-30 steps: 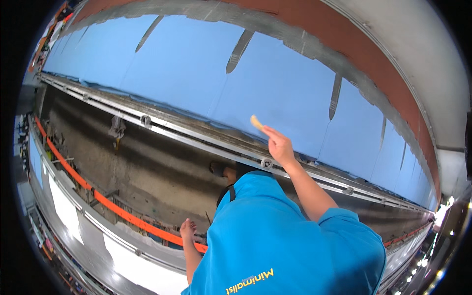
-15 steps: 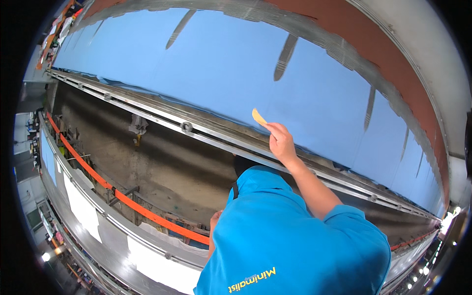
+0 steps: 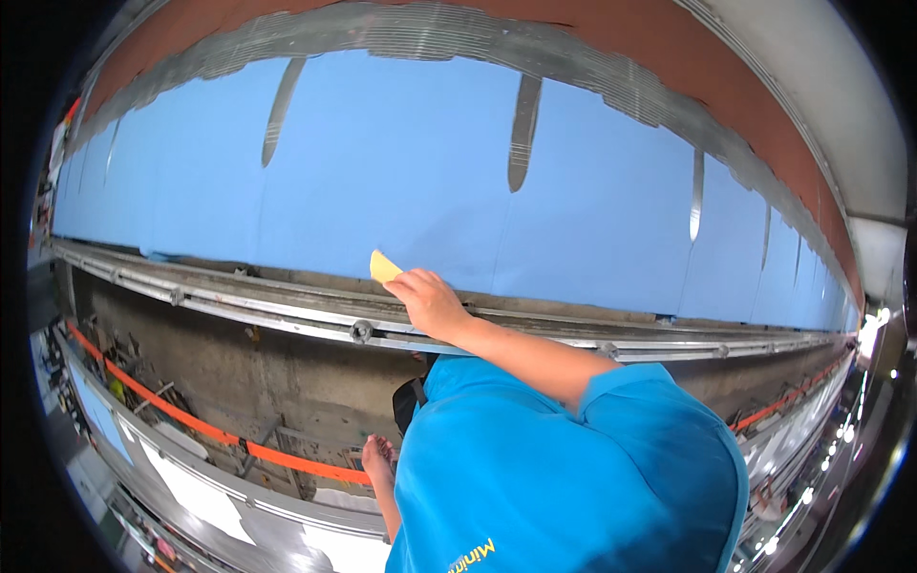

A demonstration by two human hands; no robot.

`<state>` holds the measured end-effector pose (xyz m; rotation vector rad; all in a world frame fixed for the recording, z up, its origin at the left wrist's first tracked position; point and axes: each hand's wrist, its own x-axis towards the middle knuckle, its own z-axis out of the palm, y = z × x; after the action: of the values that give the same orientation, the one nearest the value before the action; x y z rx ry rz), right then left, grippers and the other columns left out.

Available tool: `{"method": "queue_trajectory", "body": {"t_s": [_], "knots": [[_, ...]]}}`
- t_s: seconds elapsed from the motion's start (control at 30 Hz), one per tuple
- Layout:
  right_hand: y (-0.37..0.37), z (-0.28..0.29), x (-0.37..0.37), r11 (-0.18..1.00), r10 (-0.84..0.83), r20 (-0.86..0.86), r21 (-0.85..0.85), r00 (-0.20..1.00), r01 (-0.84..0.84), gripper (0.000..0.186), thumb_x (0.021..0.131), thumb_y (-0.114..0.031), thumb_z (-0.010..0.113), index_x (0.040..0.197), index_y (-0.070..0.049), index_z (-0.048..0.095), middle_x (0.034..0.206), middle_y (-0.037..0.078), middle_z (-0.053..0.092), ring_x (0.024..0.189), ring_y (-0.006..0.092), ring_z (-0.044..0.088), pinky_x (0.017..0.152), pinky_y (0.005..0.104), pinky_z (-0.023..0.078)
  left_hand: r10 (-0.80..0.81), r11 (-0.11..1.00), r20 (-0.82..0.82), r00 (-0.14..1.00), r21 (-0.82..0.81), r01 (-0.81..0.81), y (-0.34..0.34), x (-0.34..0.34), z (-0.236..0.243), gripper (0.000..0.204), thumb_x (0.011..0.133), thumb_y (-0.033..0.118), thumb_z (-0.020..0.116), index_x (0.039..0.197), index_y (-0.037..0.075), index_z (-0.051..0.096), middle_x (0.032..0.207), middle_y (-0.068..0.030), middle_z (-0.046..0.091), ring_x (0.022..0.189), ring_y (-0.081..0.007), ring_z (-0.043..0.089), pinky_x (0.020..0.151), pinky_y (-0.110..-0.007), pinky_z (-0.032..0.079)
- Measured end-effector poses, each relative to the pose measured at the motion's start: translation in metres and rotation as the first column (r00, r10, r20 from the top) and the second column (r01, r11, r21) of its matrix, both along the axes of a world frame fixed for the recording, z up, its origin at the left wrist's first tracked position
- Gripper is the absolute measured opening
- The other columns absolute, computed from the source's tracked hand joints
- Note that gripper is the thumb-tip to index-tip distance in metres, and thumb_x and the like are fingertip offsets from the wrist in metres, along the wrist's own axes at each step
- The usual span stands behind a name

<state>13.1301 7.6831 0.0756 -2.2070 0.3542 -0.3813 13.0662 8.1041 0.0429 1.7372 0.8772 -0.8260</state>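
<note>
My right hand (image 3: 430,304) is closed on a small flat yellow scraper (image 3: 382,265), held at the near edge of a long light-blue sheet (image 3: 382,162) over the metal rails (image 3: 315,326); whether it touches the sheet I cannot tell. Down at my left side hangs my left hand (image 3: 378,454), fingers loosely curled and apart, with nothing visible in them, near an orange beam (image 3: 315,466) behind it. Several narrow dark slits (image 3: 523,129) run into the sheet from its ragged far border.
Beyond the blue sheet runs a grey strip (image 3: 430,31) and a red-brown band (image 3: 630,43). Below the rails is a concrete floor (image 3: 315,382). Another long metal bench (image 3: 191,482) with white pieces lies past the orange beam; a row of lights shows at the right rim.
My right hand has shifted left and lower in view with the scraper. My left hand, mostly behind my body half a second ago, shows again. The view has turned, so the rails run more level.
</note>
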Motion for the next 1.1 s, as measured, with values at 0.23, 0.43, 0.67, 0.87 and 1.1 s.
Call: {"method": "queue_trajectory", "body": {"t_s": [0.23, 0.43, 0.67, 0.87, 1.1], "knots": [[-0.033, 0.030, 0.006, 0.942, -0.103, 0.015, 0.321, 0.995, 0.093, 0.033, 0.090, -0.001, 0.052, 0.118, -0.009, 0.067, 0.101, 0.014, 0.069, 0.090, 0.0322, 0.066, 0.078, 0.0405, 0.053, -0.432, 0.901, -0.036, 0.901, -0.056, 0.429, -0.039, 0.050, -0.002, 0.031, 0.099, 0.030, 0.060, 0.109, 0.001, 0.063, 0.083, -0.0039, 0.063, 0.069, -0.0097, 0.052, 0.062, -0.024, 0.043], [-0.151, 0.033, 0.023, 0.744, -0.645, -0.021, 0.209, 0.764, 0.635, 0.029, 0.090, -0.003, 0.055, 0.116, -0.007, 0.068, 0.101, 0.013, 0.071, 0.091, 0.0280, 0.069, 0.080, 0.0369, 0.054, -0.203, 0.972, -0.005, 0.979, -0.124, 0.201, -0.020, 0.090, 0.007, 0.033, 0.100, 0.031, 0.059, 0.114, 0.000, 0.060, 0.087, -0.0024, 0.062, 0.072, -0.0087, 0.054, 0.062, -0.022, 0.042], [-0.246, 0.006, 0.076, 0.695, -0.713, 0.113, -0.018, 0.692, 0.719, 0.030, 0.091, -0.006, 0.052, 0.116, -0.005, 0.068, 0.111, 0.014, 0.070, 0.099, 0.0306, 0.067, 0.086, 0.0371, 0.053, -0.091, 0.992, 0.029, 0.995, -0.080, 0.093, 0.007, 0.074, 0.011, 0.035, 0.099, 0.033, 0.060, 0.114, 0.001, 0.061, 0.092, -0.0041, 0.064, 0.077, -0.0116, 0.058, 0.066, -0.025, 0.046], [-0.242, -0.039, 0.153, 0.690, -0.675, 0.130, -0.240, 0.727, 0.683, 0.037, 0.086, -0.005, 0.051, 0.119, -0.009, 0.068, 0.112, 0.016, 0.069, 0.100, 0.0340, 0.066, 0.088, 0.0409, 0.052, -0.264, 0.962, -0.045, 0.964, 0.066, 0.266, 0.016, 0.035, 0.027, 0.039, 0.099, 0.036, 0.060, 0.109, -0.002, 0.063, 0.093, -0.0086, 0.068, 0.084, -0.0139, 0.063, 0.073, -0.031, 0.051], [-0.149, -0.024, 0.245, 0.903, -0.384, -0.015, -0.214, 0.923, 0.372, 0.040, 0.085, -0.002, 0.053, 0.122, -0.010, 0.066, 0.122, 0.009, 0.067, 0.109, 0.0301, 0.063, 0.092, 0.0390, 0.051, -0.234, 0.945, -0.043, 0.971, 0.225, 0.237, 0.105, -0.025, -0.030, 0.039, 0.098, 0.037, 0.060, 0.114, 0.001, 0.062, 0.092, -0.0084, 0.068, 0.082, -0.0150, 0.063, 0.071, -0.032, 0.052]]}}
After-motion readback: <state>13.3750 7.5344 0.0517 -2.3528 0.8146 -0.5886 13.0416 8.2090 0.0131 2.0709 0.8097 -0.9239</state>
